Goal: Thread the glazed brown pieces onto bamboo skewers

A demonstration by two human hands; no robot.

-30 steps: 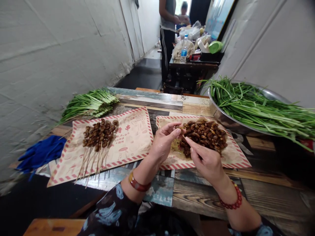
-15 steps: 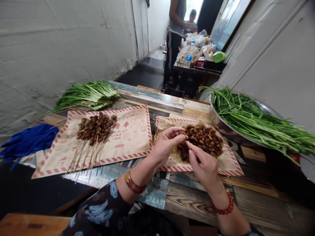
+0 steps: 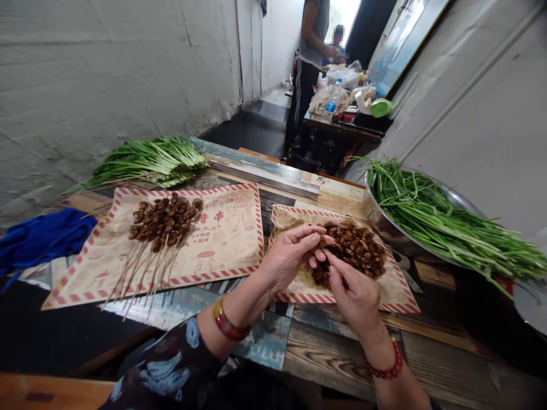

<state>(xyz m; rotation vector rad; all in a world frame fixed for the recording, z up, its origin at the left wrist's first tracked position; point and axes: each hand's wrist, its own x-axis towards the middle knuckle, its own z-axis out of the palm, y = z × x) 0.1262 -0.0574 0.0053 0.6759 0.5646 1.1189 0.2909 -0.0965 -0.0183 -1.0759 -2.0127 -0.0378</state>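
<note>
My left hand (image 3: 290, 259) and my right hand (image 3: 352, 296) meet above a pile of dark brown glazed morsels (image 3: 354, 253). The pile lies on a printed paper sheet with a red-and-white striped border (image 3: 397, 293). My left fingertips pinch something small at the pile's edge, probably a morsel, though the fingers partly hide it. My right thumb and fingers seem to hold a thin wooden skewer, which is hard to make out. To the left, a bundle of skewers loaded with the same morsels (image 3: 162, 219) rests on a second striped paper sheet (image 3: 226, 239).
A steel basin (image 3: 384, 222) of long green chives stands at the right of the wooden-plank table (image 3: 325, 364). Another chive bunch (image 3: 145, 162) and blue gloves (image 3: 43, 239) lie left. Beyond, a person (image 3: 305, 74) stands at a cluttered table (image 3: 342, 122).
The whole view has swung slightly, shifting the table and papers in frame. My hands have stayed over the pile, with the fingertips still close together.
</note>
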